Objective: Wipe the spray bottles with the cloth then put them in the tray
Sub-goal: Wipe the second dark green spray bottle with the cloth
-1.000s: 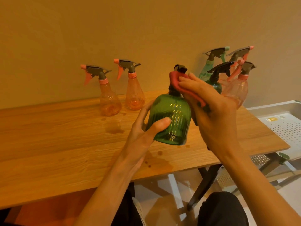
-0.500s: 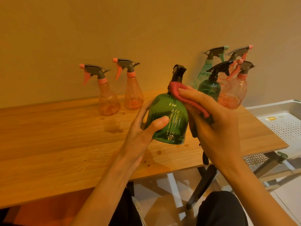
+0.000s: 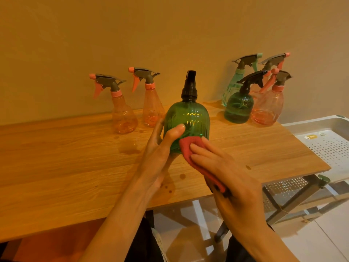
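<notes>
**Wiping the green bottle's lower body, none yet in the tray**

The wooden desk (image 3: 75, 167) fills the left and middle of the view, with the white perforated tray (image 3: 311, 122) sitting just off its right edge, nothing visible in it. Along the desk's back edge stand two orange spray bottles (image 3: 123, 118) toward the middle, and near the back right corner a cluster of four: a teal one, a dark green one (image 3: 238, 106) and two pinkish ones.

Near the middle of the desk, toward its front edge, the green spray bottle (image 3: 188, 118) is held upright. The left hand (image 3: 160, 154) grips its lower left side, thumb curled across the front. The right hand (image 3: 226, 173) presses the red cloth (image 3: 188, 148) against the bottle's lower front with straight fingers; whether its thumb pinches the cloth underneath cannot be told.

The step in hand looks like wiping this first bottle. Next, the body probably needs turning in the left hand so the cloth reaches the back, then a carry rightward past the desk's right edge into the tray, clear of the corner cluster.
</notes>
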{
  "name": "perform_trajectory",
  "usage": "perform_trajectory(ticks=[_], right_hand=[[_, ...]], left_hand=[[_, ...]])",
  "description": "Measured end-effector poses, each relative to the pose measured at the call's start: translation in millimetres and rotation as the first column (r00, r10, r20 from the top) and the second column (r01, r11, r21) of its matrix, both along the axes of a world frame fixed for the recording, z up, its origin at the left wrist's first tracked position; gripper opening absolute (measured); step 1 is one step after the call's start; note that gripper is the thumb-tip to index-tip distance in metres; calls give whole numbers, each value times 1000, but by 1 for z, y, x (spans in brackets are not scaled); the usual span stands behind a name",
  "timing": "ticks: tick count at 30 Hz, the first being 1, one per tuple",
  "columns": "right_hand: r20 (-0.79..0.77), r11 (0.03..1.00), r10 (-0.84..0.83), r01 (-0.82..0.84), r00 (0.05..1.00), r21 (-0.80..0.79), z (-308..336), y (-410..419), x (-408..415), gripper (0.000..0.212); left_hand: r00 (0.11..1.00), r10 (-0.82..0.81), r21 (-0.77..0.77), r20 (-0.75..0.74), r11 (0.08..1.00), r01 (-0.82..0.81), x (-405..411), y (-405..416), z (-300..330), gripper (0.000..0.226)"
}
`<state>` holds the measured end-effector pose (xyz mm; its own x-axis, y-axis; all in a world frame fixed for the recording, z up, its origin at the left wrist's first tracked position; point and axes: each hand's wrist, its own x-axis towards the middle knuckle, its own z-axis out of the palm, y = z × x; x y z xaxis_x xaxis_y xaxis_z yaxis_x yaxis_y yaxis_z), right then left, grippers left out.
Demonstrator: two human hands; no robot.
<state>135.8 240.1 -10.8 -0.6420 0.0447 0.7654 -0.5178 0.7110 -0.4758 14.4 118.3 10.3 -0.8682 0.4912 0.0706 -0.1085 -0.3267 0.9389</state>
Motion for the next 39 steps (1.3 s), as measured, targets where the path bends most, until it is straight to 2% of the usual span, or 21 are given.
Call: perform_trajectory(ticks=[3,6,8,13,16,19,26,34,39], right_hand=[[-29,999,-12,12,1000,31,3,4,-5,34],[-39,997,-51,48,998,-65,9,6,-14,42],[-53,996,-60,56,997,-68,12,7,-16,40],[-60,997,-69,67,996,-29,16,9,-18,42],[-63,995,-48,42,997,-91,17,7,-19,38],[-54,990,-18,11,998,-137,15,8,-17,33],[6,1000,-13,13,1000,-6,4,10,-8,42],[-43,992,-54,48,998,-119,31,18,-35,41],[-18,998,-55,55,998,13,5,7,-10,40]], left_hand=[[1000,-9,-9,11,1000,9,1,0,-2,69],[999,-16,-11,34,1000,17,2,3,-4,70],[1000,-12,-30,28,999,13,1,3,-4,76],[999,-33,-88,-41,996,30,-1,1,2,75],[998,-21,-96,-50,995,17,0,2,3,80],[1000,5,-68,-31,998,-7,1,5,1,73],[999,26,-34,-19,999,-27,1,5,-2,59],[1000,-4,-19,-9,1000,3,2,3,-3,63],[999,17,-12,-27,1000,-17,-2,1,-1,63]])
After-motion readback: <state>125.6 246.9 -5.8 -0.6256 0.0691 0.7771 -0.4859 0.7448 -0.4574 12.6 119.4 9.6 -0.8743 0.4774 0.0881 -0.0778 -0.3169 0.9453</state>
